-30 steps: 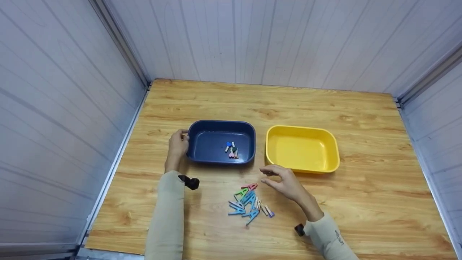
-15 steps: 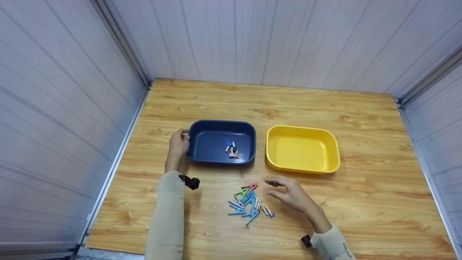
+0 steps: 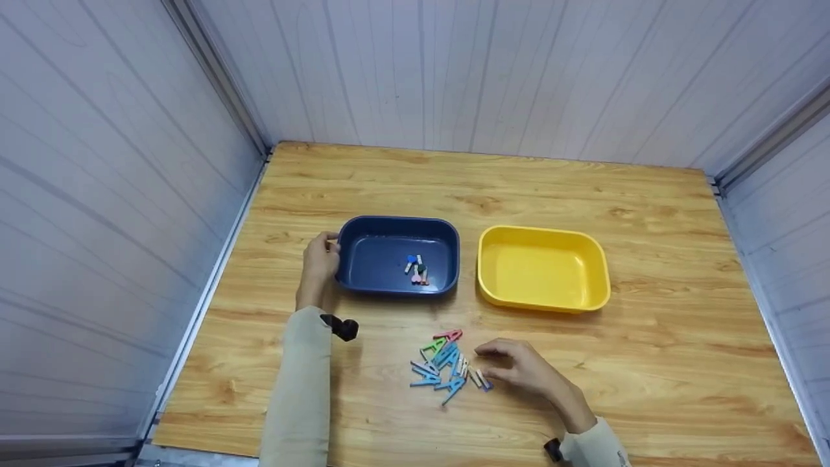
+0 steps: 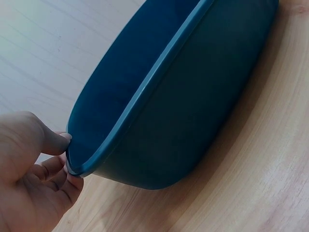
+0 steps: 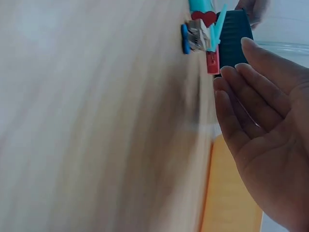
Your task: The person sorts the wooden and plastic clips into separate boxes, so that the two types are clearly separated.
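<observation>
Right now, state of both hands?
Left hand: holding the blue tub by its rim.
Right hand: open, holding nothing, beside the clothespins.

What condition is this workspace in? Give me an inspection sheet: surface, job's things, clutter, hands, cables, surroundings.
Surface: wood-grain tabletop, no spill visible.
Job's things: mixed clothespins heaped on the near side of the navy tub and yellow tub; small decorated clothespins inside the navy tub.
Clutter: nothing seen.
Hands: left hand pinches the navy tub's rim; right hand beside the heap, holding nothing.
Cables: nothing seen.
Surroundings: pale panelled walls left, back and right.
</observation>
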Tool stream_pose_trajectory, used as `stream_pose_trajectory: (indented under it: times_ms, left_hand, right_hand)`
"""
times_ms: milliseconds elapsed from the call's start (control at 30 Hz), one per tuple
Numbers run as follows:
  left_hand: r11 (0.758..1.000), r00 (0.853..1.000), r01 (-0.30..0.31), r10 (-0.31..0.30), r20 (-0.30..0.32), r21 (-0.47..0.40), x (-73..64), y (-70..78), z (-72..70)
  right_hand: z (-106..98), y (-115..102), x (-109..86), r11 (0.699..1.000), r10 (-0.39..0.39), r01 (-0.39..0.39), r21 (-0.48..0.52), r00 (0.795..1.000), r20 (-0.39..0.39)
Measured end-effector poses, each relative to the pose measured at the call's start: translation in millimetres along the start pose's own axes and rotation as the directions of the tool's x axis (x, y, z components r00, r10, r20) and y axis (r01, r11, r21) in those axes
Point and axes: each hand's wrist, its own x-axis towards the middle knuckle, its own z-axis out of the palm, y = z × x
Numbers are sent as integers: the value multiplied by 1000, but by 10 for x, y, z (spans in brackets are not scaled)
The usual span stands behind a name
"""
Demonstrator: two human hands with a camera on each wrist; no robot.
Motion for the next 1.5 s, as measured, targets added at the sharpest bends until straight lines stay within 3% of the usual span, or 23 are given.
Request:
stream_pose_trajectory:
  times_ms: [200, 700, 1100, 1500]
  left_hand:
    - [1000, 1000, -6, 6, -2, 7, -8, 1, -5]
    - [1000, 1000, 6, -6, 12, -1, -4, 11, -16]
    - [1000, 1000, 12, -13, 22, 3, -7, 3, -8]
    - [1000, 1000, 18, -18, 16, -1, -1, -6, -5]
  right_hand:
    - [94, 37, -49, 999, -49, 49, 5, 998, -30]
    - [196, 23, -101, 1000, -24, 25, 2, 1000, -16]
    - [227, 10, -107, 997, -69, 65, -44, 994, -88]
    - [207, -84, -71, 994, 7, -15, -109, 997, -75]
